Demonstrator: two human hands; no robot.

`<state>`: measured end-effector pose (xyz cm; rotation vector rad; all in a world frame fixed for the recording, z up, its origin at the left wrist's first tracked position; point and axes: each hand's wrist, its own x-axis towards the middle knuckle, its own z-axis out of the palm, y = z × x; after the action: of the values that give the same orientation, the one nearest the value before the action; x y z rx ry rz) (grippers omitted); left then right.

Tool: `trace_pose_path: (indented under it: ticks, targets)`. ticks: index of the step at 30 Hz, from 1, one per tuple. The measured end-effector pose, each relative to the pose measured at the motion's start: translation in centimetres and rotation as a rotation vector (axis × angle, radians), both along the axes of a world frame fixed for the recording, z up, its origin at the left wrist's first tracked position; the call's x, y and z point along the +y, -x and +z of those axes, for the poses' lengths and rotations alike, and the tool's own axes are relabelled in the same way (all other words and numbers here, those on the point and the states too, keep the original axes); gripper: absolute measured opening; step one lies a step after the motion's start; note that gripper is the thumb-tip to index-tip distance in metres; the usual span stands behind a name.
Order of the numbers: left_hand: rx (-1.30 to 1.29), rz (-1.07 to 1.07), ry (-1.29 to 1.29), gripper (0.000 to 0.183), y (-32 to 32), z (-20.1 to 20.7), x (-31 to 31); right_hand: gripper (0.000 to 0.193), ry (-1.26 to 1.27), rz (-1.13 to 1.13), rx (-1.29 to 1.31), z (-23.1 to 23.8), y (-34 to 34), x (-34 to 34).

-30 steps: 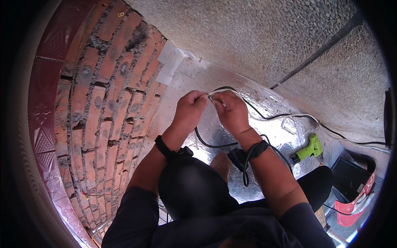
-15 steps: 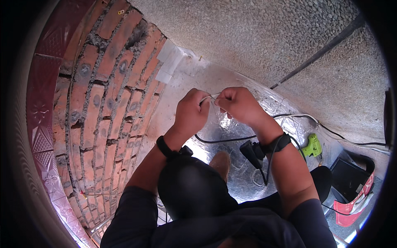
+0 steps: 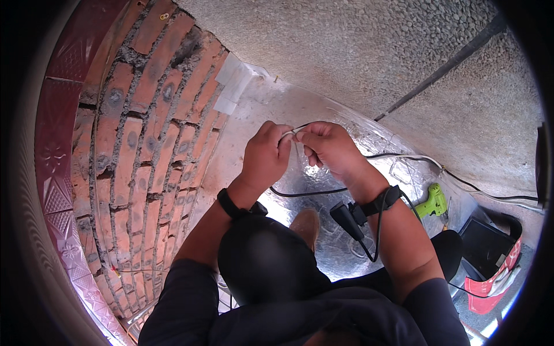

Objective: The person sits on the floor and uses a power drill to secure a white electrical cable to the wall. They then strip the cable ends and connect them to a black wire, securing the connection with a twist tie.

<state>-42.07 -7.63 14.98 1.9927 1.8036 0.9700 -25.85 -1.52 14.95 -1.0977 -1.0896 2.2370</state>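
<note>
Both hands have drifted a little toward the right and upward since half a second ago, and the right forearm now lies flatter across the view, with its wrist device hanging lower.

Rough pebbled concrete (image 3: 369, 52) fills the upper part of the view, crossed by a dark seam. A curved brick wall (image 3: 144, 132) runs down the left side, with a red patterned border (image 3: 55, 150) beyond it. Between wall and concrete lies a sheet of shiny silver foil (image 3: 323, 173), crinkled and bright in the sun.

At the lower right sits a black and red tool bag (image 3: 493, 259), and just beside it on the foil's edge lies a green cordless drill (image 3: 433, 202). A tan shoe (image 3: 306, 225) shows on the foil below the hands.

The left hand (image 3: 265, 155) is closed, its fingertips pinched on a thin white wire (image 3: 291, 132). The right hand (image 3: 329, 147) is likewise curled shut, pinching the same wire from the other side, so the two sets of fingertips nearly touch above the foil. A black cable (image 3: 306, 193) loops beneath the hands, and a white cable (image 3: 415, 157) trails off to the right. Each wrist wears a black band; the right one carries a small black device (image 3: 349, 219) with a cord dangling.
</note>
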Motion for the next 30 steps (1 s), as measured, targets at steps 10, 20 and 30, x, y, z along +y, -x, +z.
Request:
trace_pose_path:
  ticks: [10, 20, 30]
  targets:
    - [-0.223, 0.033, 0.185, 0.017, 0.1, -0.3, -0.1, 0.013, -0.049, -0.095, -0.024, 0.1, 0.3, -0.4]
    - [-0.679, 0.182, 0.545, 0.023, -0.1, -0.8, -0.1, 0.011, -0.455, -0.098, -0.062, -2.4, 0.1, -1.4]
    - [-0.481, 0.153, 0.348, 0.016, -0.2, -1.0, -0.1, 0.012, -0.437, -0.115, -0.056, -2.1, 0.0, -2.2]
